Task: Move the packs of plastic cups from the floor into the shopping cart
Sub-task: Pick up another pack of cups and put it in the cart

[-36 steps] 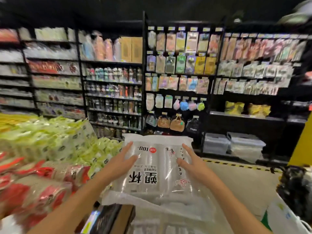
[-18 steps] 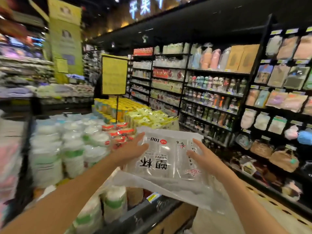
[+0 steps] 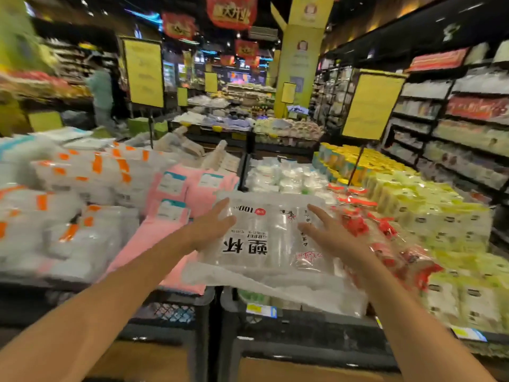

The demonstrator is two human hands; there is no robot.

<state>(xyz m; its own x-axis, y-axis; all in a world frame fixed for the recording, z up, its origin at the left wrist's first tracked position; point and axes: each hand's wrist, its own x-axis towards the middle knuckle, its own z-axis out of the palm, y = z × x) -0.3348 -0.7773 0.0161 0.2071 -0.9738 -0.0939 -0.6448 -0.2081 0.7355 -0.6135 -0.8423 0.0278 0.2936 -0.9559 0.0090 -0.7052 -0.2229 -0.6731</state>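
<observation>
I hold a clear pack of plastic cups (image 3: 264,238) flat in front of me at chest height, its black printed characters upside down to me. My left hand (image 3: 212,230) presses its left side with the fingers spread. On the pack's right side lies my right hand (image 3: 327,234), fingers also spread. Loose clear wrap hangs from the pack's near edge. The pack hovers over a store display of goods. No shopping cart and no floor are in view.
Below the pack stand black display bins (image 3: 289,321) with price tags. Pink packs (image 3: 179,205) and white packs with orange marks (image 3: 82,172) fill the left. Red packs (image 3: 380,238) and yellow-green packs (image 3: 440,216) lie right. Shelving (image 3: 462,139) lines the right wall. A person (image 3: 102,95) stands far left.
My view has swung left, from the wall shelves to the open store aisle and display tables. Both hands kept hold of the pack, which stays in front of me.
</observation>
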